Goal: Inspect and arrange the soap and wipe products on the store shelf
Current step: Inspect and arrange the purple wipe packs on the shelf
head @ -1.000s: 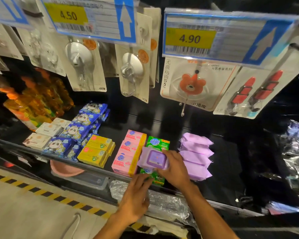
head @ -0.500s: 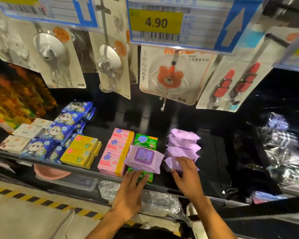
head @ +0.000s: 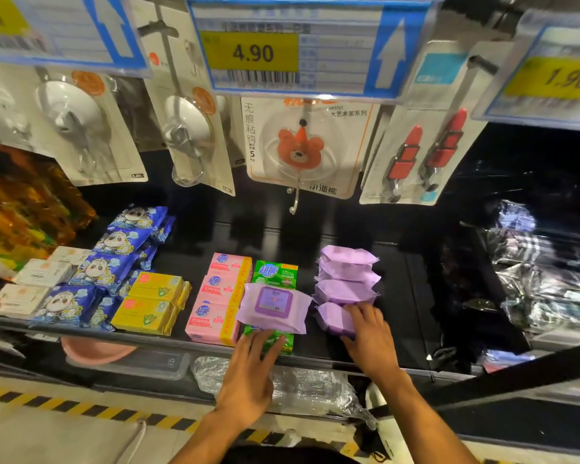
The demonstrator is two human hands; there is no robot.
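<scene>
- Left hand (head: 248,373): fingers straight, tips resting on the front green soap box (head: 275,343) at the shelf (head: 409,313) edge.
- A lidded wipe pack (head: 273,308) lies across that box, just above the fingertips.
- Right hand (head: 365,336): spread, relaxed fingers rest on the front purple pack (head: 332,318) of the purple row (head: 347,272).
- Pink soap boxes (head: 220,296) stand just left.

The middle price tag (head: 252,53) reads "4.90", the right price tag (head: 570,78) "1.90". The bear hook card (head: 315,182) says "无痕粘钩", "5", "小派熊". The pink soap boxes (head: 215,309) and the green soap box (head: 275,274) say "超能".
</scene>
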